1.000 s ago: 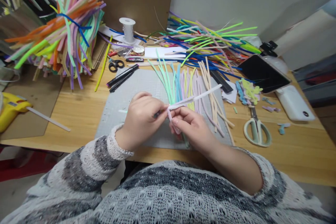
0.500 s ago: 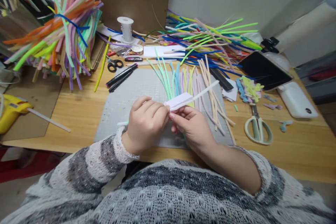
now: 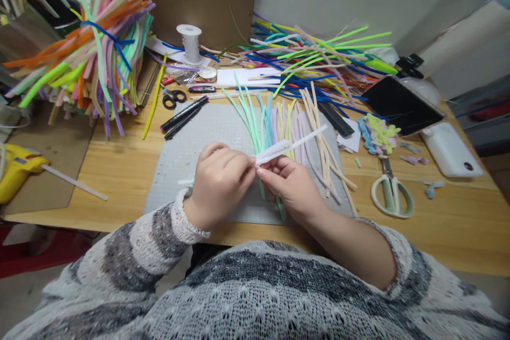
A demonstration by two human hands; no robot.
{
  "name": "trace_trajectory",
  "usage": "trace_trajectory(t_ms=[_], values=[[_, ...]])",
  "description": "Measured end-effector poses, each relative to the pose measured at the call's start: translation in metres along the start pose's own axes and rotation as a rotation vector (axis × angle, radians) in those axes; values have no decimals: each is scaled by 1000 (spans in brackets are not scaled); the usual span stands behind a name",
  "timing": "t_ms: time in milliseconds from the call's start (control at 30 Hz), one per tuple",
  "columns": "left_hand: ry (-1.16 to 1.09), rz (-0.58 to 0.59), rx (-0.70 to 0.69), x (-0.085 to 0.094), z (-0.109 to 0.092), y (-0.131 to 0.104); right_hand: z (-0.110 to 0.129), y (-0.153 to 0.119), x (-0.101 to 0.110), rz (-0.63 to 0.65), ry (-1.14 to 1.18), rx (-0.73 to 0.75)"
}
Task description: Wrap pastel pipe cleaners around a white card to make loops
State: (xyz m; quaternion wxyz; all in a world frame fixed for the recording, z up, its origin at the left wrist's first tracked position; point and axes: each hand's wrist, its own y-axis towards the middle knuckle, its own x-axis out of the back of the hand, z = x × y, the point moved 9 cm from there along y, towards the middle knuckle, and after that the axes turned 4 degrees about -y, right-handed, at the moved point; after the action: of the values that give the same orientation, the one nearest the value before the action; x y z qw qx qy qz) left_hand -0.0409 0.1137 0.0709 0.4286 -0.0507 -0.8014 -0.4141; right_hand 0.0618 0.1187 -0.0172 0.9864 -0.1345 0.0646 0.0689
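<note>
A white pipe cleaner (image 3: 308,137) and a small white strip that looks like paper (image 3: 272,153) are pinched together at their near end. My left hand (image 3: 224,183) is closed, its curled fingers pressed on the left tip of the strip. Thumb and fingers of my right hand (image 3: 294,187) grip the strip from below, touching my left fingertips. The pipe cleaner's free end points up and right. Beneath the hands, green pipe cleaners (image 3: 247,117) lie on the grey cutting mat (image 3: 169,162), next to blue, yellow, lilac and beige ones (image 3: 322,159).
Scissors with pale handles (image 3: 392,196) lie right of the mat, near a white power bank (image 3: 452,151) and a dark-screened phone (image 3: 402,105). Black markers (image 3: 185,117) rest at the mat's upper left. A yellow glue gun (image 3: 19,167) is far left, below a large pipe cleaner bundle (image 3: 91,48).
The white strip has tilted between my fingers and now shows a narrower face. The pipe cleaner's free end has dipped slightly and shifted left. Both hands keep their grip.
</note>
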Motion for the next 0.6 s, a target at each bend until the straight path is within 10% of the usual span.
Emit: trace_trajectory(t_ms=[233,600], values=[[-218,-12,196,8,22,5,29,-6,7,-14,-312,244],[-469,26,569,6,51,0,16,5,22,-92,-368,109]])
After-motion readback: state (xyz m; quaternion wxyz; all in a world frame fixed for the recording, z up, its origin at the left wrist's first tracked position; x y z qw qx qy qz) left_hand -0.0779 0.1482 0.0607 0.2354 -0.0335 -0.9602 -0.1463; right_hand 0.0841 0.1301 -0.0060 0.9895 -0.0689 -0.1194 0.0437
